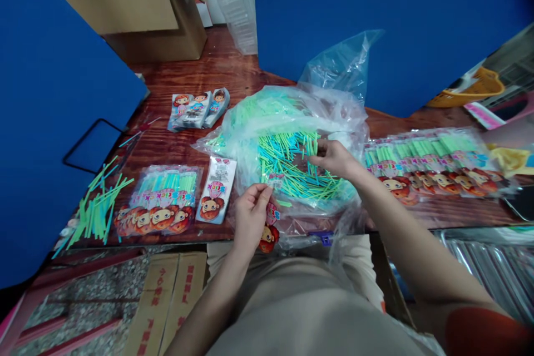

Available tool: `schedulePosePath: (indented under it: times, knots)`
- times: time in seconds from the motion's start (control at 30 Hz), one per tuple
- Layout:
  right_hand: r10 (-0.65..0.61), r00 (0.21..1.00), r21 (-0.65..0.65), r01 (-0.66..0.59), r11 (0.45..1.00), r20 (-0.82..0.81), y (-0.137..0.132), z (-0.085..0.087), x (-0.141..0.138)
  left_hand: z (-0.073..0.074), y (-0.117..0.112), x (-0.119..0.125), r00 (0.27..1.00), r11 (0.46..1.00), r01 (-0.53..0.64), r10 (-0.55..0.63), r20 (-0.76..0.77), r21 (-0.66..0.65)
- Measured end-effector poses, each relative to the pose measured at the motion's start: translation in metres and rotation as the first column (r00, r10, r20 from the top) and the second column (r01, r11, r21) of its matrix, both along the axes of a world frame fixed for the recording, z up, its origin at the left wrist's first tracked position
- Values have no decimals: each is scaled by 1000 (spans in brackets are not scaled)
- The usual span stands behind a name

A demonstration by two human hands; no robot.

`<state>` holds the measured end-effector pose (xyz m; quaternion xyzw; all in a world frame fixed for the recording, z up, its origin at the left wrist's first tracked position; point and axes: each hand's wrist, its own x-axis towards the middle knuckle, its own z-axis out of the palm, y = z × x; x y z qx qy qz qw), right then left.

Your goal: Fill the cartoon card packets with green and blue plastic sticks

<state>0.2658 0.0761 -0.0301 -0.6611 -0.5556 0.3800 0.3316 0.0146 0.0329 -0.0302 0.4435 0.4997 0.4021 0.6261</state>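
On the wooden surface (200, 80), in a clear plastic bag (337, 117), the right hand (331, 158) pinches a few sticks from a heap of green and blue sticks (292, 169); the left hand (250, 217) pinches a cartoon-printed packet (269, 236).

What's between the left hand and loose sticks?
The head view shows a flat printed packet and a filled stick packet between the left hand and loose sticks.
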Motion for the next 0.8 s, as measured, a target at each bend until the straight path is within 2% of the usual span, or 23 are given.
schedulePosePath:
  times: [0.1,0.23,0.3,0.37,0.4,0.47,0.53,0.6,0.67,0.73,0.8]
  knots:
    - [-61,990,117,76,990,-124,-7,-8,-3,2,0,2,1000,1000,-9,9,5,-9]
    - [-67,998,239,69,969,-13,-15,-14,-14,6,1,5,997,996,-46,50,-51,83]
    - [-149,989,301,138,944,13,-18,-12,-19,7,0,7,993,986,-80,92,-77,147]
    - [-245,969,386,224,895,6,-19,-8,-22,6,0,9,990,978,-98,115,-81,185]
    - [-261,965,422,228,877,22,-19,-6,-24,6,0,10,991,977,-96,112,-76,192]
    - [-202,973,434,136,891,111,-19,-5,-26,5,-1,12,993,977,-86,99,-58,196]
    - [-109,979,376,38,926,171,-18,-7,-29,4,0,14,994,975,-84,96,-47,205]
    - [-124,989,325,90,942,84,-18,-9,-31,4,1,16,994,971,-86,97,-41,221]
    - [-216,967,278,246,928,-136,-19,-7,-33,4,2,18,994,969,-94,105,-35,230]
    - [-266,893,220,360,907,-364,-22,0,-36,3,3,19,993,969,-108,117,-28,224]
    - [-262,819,195,406,893,-510,-25,10,-40,2,3,21,992,971,-115,123,-25,208]
